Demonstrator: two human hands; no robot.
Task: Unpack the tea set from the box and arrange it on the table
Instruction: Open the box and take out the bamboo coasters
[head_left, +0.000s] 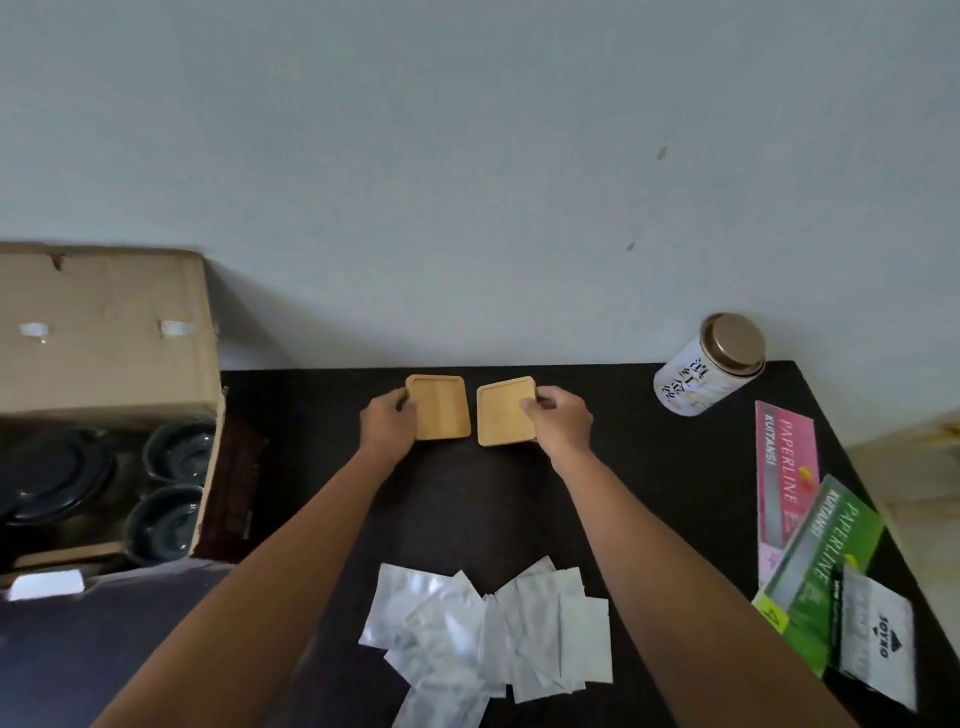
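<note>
Each hand (388, 422) (561, 422) grips a wooden coaster (441, 408) (503, 413) on the black table (467, 509).

Single head cam, wide-angle, looking forward and steeply down from above the near edge of the table (649, 467). Wall (467, 156) fills the upper half of the frame, box (104, 338) sits at the left edge, forearms enter from the bottom. Close range.

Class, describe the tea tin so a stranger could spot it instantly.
Start at the black table and go to its far right corner by the wall. There stands the tea tin, white with dark lettering. Its round bronze lid sets it apart from the flat paper packs nearer the person.
</note>
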